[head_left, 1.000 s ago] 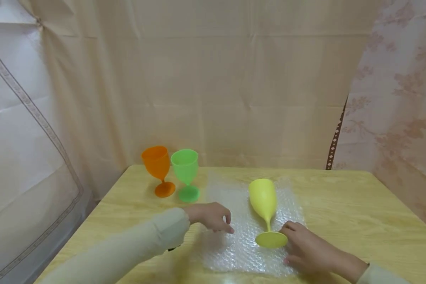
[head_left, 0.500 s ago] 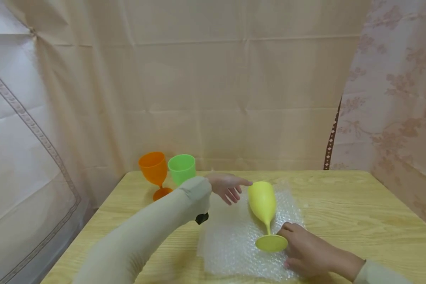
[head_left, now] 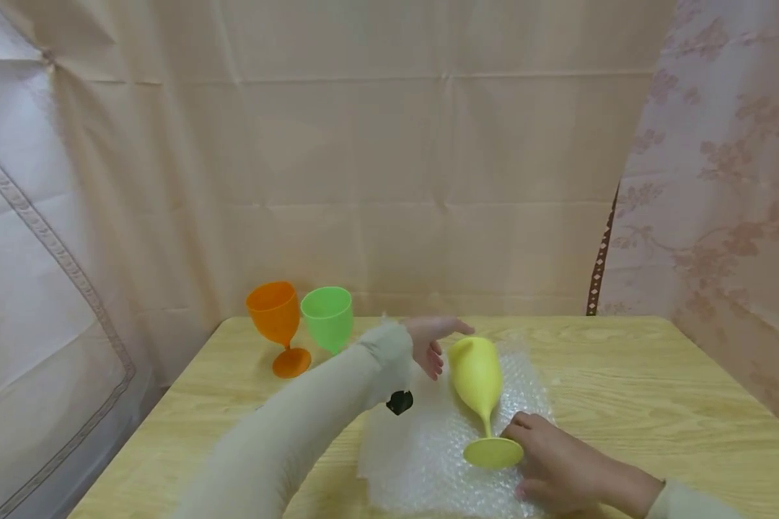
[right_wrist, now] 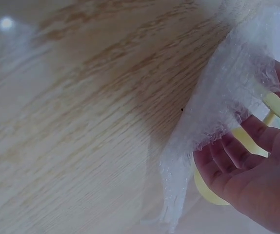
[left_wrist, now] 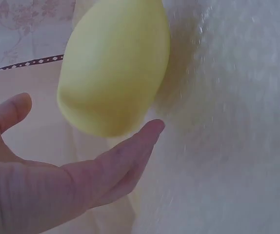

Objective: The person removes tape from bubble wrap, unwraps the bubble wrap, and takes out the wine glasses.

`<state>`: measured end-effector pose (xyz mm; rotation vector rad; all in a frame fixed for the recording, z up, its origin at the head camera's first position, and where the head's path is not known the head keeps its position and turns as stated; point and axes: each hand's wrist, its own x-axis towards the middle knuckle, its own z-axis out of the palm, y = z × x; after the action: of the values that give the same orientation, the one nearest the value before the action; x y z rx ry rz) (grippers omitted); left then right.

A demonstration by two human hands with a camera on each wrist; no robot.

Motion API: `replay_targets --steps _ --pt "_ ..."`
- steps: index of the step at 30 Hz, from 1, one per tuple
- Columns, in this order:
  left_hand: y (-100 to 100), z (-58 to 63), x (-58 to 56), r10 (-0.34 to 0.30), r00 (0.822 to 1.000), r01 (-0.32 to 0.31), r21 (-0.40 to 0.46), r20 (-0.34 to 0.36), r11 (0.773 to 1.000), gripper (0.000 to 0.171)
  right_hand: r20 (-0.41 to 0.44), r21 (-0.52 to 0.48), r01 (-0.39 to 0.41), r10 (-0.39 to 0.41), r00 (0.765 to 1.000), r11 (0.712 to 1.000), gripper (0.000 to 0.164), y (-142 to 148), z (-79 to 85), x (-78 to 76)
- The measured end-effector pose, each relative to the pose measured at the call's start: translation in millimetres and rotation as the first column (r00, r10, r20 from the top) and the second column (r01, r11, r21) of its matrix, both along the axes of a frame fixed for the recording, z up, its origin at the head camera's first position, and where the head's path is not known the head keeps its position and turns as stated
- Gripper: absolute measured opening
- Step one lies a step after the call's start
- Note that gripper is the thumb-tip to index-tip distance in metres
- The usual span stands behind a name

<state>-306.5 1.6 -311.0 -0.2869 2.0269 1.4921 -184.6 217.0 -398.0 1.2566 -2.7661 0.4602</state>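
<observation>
A yellow goblet (head_left: 477,376) lies on its side on a sheet of bubble wrap (head_left: 422,461), its foot toward me. My left hand (head_left: 433,342) reaches beside the goblet's rim, with thumb and fingers spread. In the left wrist view the left hand (left_wrist: 81,180) has its fingertips close to the goblet (left_wrist: 113,68); whether they touch is unclear. My right hand (head_left: 558,461) is beside the goblet's foot. In the right wrist view the right hand (right_wrist: 257,165) has its fingers curled at the raised edge of the bubble wrap (right_wrist: 218,102).
An orange goblet (head_left: 274,313) and a green goblet (head_left: 327,317) stand upright at the back left of the wooden table (head_left: 623,389). My left forearm hides the green one's foot. Behind the table hangs a beige curtain (head_left: 363,180).
My left hand has moved from the left side of the bubble wrap up to the goblet's rim, its fingers spreading. My right hand has stayed by the foot.
</observation>
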Motion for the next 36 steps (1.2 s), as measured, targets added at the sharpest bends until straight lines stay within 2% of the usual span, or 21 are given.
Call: replay_targets --steps 5,8,12,14,18,22,26,30,36 --pt "12.2 -15.6 0.5 0.047 0.999 -0.048 0.039 0.024 0.998 0.087 -0.060 0.007 -0.005 0.005 0.998 1.000 0.053 1.0 -2.5 -0.5" --pt "19.7 -26.0 0.7 0.085 0.996 -0.086 0.058 0.011 0.995 0.082 0.016 0.024 0.018 -0.018 1.000 1.000 0.053 0.5 0.2 -0.7" --pt "25.5 -34.6 2.7 0.139 0.990 -0.139 0.096 -0.002 0.986 0.074 0.137 0.050 0.069 -0.075 0.988 0.996 0.050 -1.5 5.9 -1.1" --pt "27.7 -38.0 2.0 0.151 0.988 -0.151 0.111 0.007 0.982 0.072 0.147 0.053 0.074 -0.081 0.986 0.996 0.050 -1.7 6.6 -1.8" --pt "28.7 -35.2 7.8 0.142 0.989 -0.140 0.079 -0.027 0.987 0.068 0.121 0.043 0.060 -0.065 0.991 0.997 0.050 -1.6 5.0 -3.1" --pt "26.3 -23.4 19.9 0.136 0.989 -0.135 0.015 -0.064 0.991 0.062 0.088 0.041 0.052 -0.055 0.995 0.998 0.049 -2.5 4.6 -4.2" --pt "27.1 -16.6 25.6 0.095 0.992 -0.093 0.029 -0.079 0.995 0.054 0.094 0.045 0.060 -0.064 0.993 0.997 0.049 -3.1 6.5 -4.4" --pt "30.0 -19.2 21.8 0.076 0.995 -0.072 0.050 -0.070 0.996 0.048 0.128 0.053 0.073 -0.079 0.989 0.996 0.049 -3.6 8.1 -4.9" --pt "30.1 -24.1 14.6 0.064 0.998 -0.062 0.063 -0.018 0.996 0.048 0.164 0.049 0.076 -0.083 0.983 0.996 0.050 -3.6 7.2 -4.6"
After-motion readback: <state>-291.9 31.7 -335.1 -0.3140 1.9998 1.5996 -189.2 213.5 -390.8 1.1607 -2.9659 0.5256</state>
